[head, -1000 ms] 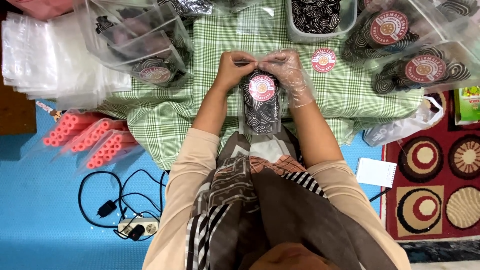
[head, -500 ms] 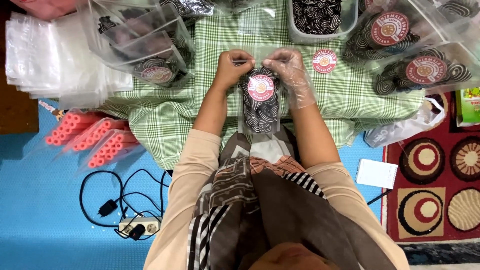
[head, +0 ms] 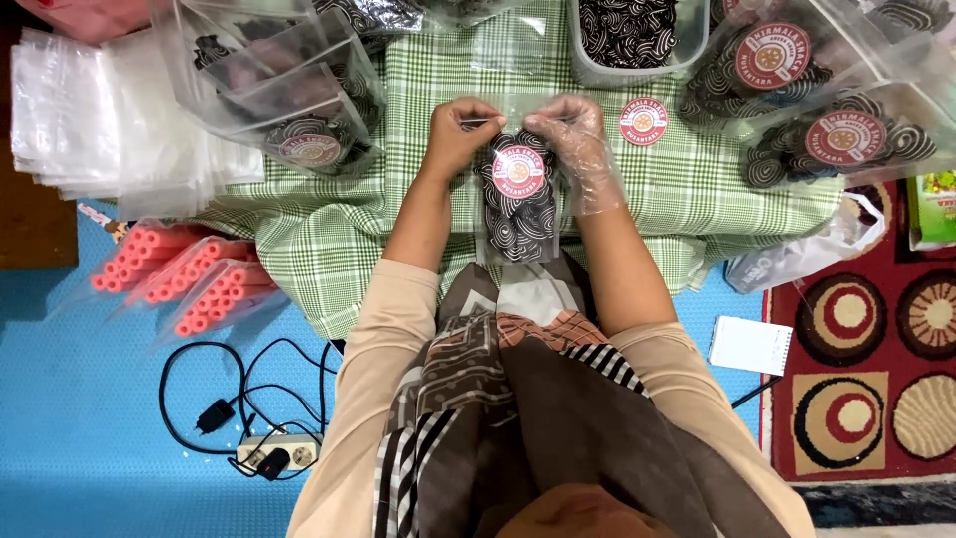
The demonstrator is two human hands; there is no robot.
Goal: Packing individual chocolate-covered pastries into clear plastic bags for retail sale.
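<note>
Clear plastic top edge gets pinched from both ends: bare left hand [head: 456, 134], gloved right hand [head: 575, 139]. Snack pouch [head: 518, 204] hangs just below the fingertips, round red label [head: 518, 171] up front. Loose red sticker [head: 643, 121] sits right of the glove; filled pouches [head: 797, 100] further out.

1. A green checked cloth [head: 687, 189] covers the low work surface.
2. On the cloth, right of the clear pouch of dark swirl snacks [head: 516, 204], lies a round red sticker [head: 643, 121].
3. Further right, filled pouches [head: 832, 134].
4. Left of it, empty clear bags [head: 110, 120].
</note>
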